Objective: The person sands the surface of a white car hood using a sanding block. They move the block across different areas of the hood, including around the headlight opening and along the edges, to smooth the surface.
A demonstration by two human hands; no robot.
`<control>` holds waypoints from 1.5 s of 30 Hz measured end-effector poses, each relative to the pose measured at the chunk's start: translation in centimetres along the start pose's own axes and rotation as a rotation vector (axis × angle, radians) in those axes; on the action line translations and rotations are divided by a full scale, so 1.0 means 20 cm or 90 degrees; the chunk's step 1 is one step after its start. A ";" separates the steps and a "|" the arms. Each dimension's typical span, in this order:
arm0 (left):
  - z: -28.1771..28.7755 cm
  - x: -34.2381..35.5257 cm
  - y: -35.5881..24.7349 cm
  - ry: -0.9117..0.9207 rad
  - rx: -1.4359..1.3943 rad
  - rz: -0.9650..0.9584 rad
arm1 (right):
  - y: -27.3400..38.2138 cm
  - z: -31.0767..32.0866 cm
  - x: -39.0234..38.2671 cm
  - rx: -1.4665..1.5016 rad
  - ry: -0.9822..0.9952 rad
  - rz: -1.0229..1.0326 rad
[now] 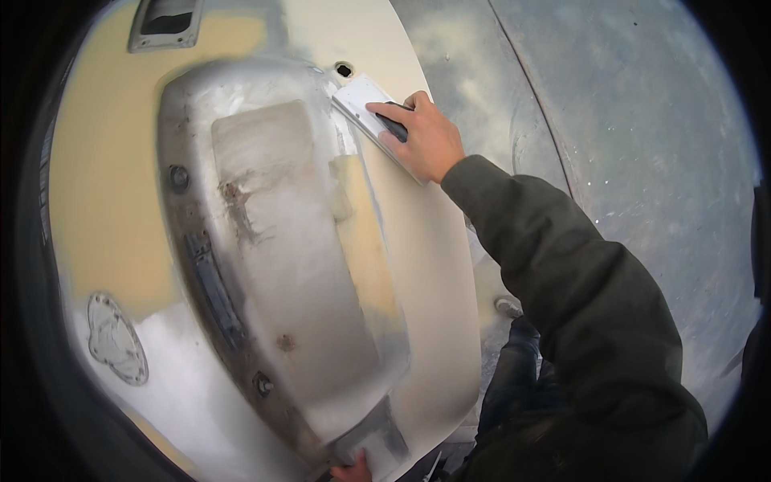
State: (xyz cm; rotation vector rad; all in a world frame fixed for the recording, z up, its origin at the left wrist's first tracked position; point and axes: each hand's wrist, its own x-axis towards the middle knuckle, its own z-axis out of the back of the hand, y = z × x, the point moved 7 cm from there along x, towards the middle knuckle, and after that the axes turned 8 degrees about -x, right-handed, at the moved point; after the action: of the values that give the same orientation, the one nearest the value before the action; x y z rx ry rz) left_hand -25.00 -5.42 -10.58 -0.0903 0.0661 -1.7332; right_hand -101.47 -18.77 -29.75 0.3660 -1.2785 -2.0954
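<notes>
My right hand (430, 132) is closed round the dark handle of a long white sanding block (365, 100). Its flat face lies on the cream right-hand strip of a car's rear body panel (434, 305), just below a small round hole (344, 70). The index finger stretches along the top of the block. At the lower edge, my left hand (353, 468) shows only in part. Its thumb and a few fingers rest apart on the panel, beside a grey patch (373, 438). Most of that hand is cut off.
A bare-metal recess (297, 249) with rust spots fills the panel's middle. Yellow filler (112, 177) covers much of its left, with a rectangular opening (166, 24) above and an oval fitting (117, 339) lower down. A dusty concrete floor (642, 136) with a seam lies at right.
</notes>
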 end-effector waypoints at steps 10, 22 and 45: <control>0.06 0.19 -0.69 -0.003 -0.282 0.023 | 0.23 -0.10 -1.54 0.039 0.070 -0.109; 0.01 0.23 -0.74 -0.038 -0.170 -0.014 | 0.45 0.09 -1.09 -0.016 -0.025 -0.253; -0.10 0.15 -0.71 0.074 -0.058 0.027 | 0.44 -0.24 -0.96 -0.116 -0.071 -0.290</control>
State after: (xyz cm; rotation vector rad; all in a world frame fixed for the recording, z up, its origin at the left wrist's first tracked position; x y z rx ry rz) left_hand -39.72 -6.08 -11.12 -0.0549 0.2306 -1.6916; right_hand -81.07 -12.29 -26.24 0.5017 -1.1307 -2.6262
